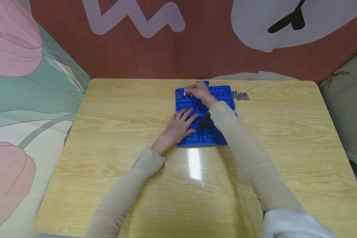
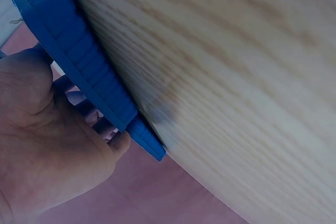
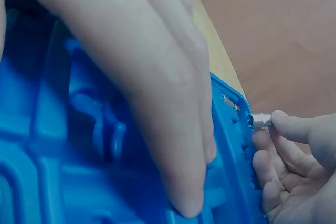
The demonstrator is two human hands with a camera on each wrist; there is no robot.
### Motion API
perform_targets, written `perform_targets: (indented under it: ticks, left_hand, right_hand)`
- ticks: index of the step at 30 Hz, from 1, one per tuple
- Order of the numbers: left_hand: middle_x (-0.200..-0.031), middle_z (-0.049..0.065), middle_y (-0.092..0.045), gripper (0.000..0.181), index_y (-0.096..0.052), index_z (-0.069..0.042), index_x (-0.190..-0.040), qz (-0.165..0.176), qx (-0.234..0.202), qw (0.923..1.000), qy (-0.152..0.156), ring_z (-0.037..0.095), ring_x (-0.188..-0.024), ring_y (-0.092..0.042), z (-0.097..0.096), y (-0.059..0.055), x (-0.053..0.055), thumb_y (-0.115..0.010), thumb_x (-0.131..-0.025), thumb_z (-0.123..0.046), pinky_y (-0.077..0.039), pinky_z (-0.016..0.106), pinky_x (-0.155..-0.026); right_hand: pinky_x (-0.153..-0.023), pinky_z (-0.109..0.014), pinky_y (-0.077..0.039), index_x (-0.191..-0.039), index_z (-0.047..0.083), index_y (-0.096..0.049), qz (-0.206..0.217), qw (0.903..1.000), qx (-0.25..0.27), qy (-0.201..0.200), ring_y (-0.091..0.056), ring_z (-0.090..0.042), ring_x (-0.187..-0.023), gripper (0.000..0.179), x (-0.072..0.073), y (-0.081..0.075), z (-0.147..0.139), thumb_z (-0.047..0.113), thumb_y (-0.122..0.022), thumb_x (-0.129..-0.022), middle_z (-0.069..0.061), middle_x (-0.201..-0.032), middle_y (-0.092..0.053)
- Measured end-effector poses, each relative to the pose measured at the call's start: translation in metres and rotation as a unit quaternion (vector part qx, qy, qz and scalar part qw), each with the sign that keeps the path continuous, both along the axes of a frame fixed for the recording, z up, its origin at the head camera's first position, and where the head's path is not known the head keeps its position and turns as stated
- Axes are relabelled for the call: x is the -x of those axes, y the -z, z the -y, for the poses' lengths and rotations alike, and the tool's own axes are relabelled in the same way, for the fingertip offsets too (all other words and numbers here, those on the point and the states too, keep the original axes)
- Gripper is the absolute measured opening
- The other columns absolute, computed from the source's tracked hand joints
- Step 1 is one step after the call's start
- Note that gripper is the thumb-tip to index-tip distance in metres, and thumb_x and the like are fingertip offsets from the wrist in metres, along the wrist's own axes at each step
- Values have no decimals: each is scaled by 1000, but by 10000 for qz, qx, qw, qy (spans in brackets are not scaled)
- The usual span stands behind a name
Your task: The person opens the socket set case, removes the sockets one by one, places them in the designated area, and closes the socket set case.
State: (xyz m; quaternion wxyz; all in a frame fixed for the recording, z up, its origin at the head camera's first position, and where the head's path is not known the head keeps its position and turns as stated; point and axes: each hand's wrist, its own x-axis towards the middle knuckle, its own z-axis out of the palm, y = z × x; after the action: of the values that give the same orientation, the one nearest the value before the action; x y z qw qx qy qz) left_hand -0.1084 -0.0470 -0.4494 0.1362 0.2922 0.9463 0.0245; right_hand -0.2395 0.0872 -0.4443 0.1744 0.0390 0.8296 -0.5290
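An open blue plastic tool case (image 1: 206,141) with moulded slots lies near the table's far edge. My left hand (image 1: 176,127) rests on its left side with fingers spread, and in the left wrist view the palm is beside the case wall. At the far row of slots, my right hand (image 1: 200,91) pinches a small shiny metal socket (image 3: 258,120) between thumb and fingers. The socket's hollow end faces the slots; its other end is hidden by the fingertips. Left of it, another small metal piece (image 1: 178,95) sits in a slot.
Several metal bits (image 1: 241,96) stand or lie in a group on the table (image 1: 285,148), just right of the case. A black device (image 1: 204,121) is at my right wrist, above the case. Behind the table's far edge is a patterned cloth backdrop (image 1: 196,56).
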Motion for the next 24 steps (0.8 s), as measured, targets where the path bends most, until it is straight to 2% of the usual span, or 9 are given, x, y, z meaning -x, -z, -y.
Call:
perform_targets:
  ticks: [3, 7, 11, 15, 19, 24]
  left_hand:
    - [-161, 8, -10, 63, -17, -24, -156, -59, 39, 10000, 10, 32, -145, -10, -1, 0, 0, -36, -101, -50, -14, 47, -115]
    - [-161, 8, -10, 64, -18, -24, -156, -90, 46, 9999, 19, 33, -145, -11, -2, -1, -1, -38, -101, -50, -15, 48, -115]
    - [-161, 8, -11, 64, -18, -25, -156, -93, -10, 10000, -9, 32, -145, -12, -3, -1, -1, -39, -101, -49, -16, 48, -115]
    - [-160, 10, -15, 63, -21, -23, -155, -275, -174, 9994, 74, 33, -144, -16, -4, -1, -2, -41, -101, -48, -19, 49, -114]
    - [-159, 10, -17, 63, -22, -21, -155, -350, -281, 9990, 84, 33, -143, -17, -2, 1, -3, -43, -101, -46, -19, 49, -114]
    - [-159, 11, -18, 63, -23, -20, -155, -325, -327, 9989, 112, 34, -143, -17, -3, 2, -4, -44, -101, -45, -19, 50, -114]
  right_hand:
    - [-85, -33, -50, -117, -1, -68, 23, 9999, 100, 58, -64, -21, -86, 33, 1, -2, -6, 23, -64, -95, -16, -112, -67]
    - [-83, -35, -53, -121, -2, -65, 72, 9987, 424, 268, -68, -22, -84, 34, 1, -8, -23, 22, -62, -96, -18, -115, -65]
    - [-85, -37, -53, -121, -5, -63, 68, 9964, 732, 422, -69, -23, -83, 35, 0, -18, -51, 20, -61, -96, -19, -110, -67]
    - [-86, -40, -53, -118, -8, -63, -72, 9941, 824, 697, -69, -19, -77, 34, -3, -29, -87, 17, -62, -96, -14, -95, -68]
    - [-78, -32, -56, -119, -12, -61, -52, 9925, 884, 844, -68, -14, -69, 35, -6, -32, -118, 14, -62, -95, -9, -87, -67]
    - [-70, -25, -56, -124, -13, -58, 123, 9908, 941, 965, -68, -12, -69, 40, -11, -28, -152, 14, -63, -94, -7, -95, -66]
